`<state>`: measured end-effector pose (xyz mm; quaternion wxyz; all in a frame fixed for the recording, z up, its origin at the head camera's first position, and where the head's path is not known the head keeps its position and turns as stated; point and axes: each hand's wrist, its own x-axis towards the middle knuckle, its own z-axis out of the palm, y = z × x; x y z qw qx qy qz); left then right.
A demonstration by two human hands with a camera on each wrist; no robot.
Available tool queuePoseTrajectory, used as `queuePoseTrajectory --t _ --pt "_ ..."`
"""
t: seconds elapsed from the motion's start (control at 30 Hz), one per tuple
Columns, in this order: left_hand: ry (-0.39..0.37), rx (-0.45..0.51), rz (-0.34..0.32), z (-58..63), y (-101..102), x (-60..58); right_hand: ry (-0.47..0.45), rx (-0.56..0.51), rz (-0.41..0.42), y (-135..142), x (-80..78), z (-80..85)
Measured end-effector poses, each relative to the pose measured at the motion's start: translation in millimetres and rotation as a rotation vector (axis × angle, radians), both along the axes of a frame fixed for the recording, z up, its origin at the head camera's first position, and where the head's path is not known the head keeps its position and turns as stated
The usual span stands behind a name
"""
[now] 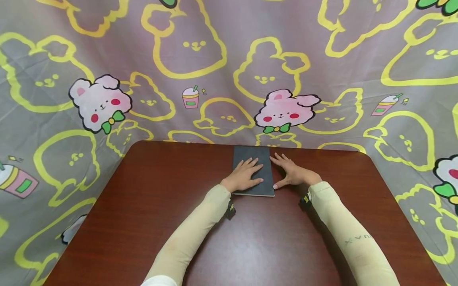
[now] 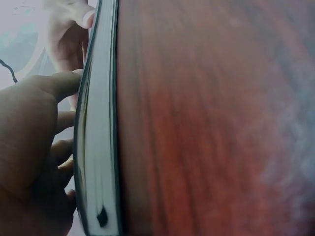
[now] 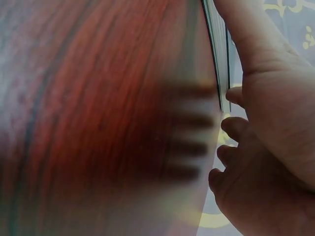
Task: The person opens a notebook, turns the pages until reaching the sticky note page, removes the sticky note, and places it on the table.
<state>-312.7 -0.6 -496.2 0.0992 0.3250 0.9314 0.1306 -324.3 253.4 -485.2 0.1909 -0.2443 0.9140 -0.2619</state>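
A closed hardcover notebook (image 1: pixel 251 153) with a dark blue-grey cover lies flat at the far side of the table. My left hand (image 1: pixel 245 176) rests on its cover, fingers spread and straight. In the left wrist view the white page edges (image 2: pixel 102 98) show between the covers, with the dark end of a ribbon bookmark (image 2: pixel 102 217) at the bottom. Beside the notebook's right edge is my right hand (image 1: pixel 291 172), fingers extended and thumb tip close to the near right corner. The right wrist view shows its fingertips (image 3: pixel 234 129) just above the tabletop, casting shadows.
The reddish-brown wooden table (image 1: pixel 171 174) has rounded far corners. Behind it and at both sides hangs a grey curtain (image 1: pixel 229 55) with yellow cartoon outlines and pink rabbits. The notebook's far end lies close to the table's back edge.
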Motion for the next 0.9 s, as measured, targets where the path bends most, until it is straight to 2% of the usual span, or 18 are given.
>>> queuePoseTrajectory --t 0.57,0.9 --pt "0.018 -0.024 0.004 2.9 3 3.2 0.0 -0.046 -0.005 3 2.7 -4.2" --pt "0.027 0.008 -0.001 13.0 3 3.9 -0.004 -0.109 -0.01 5 0.7 2.0"
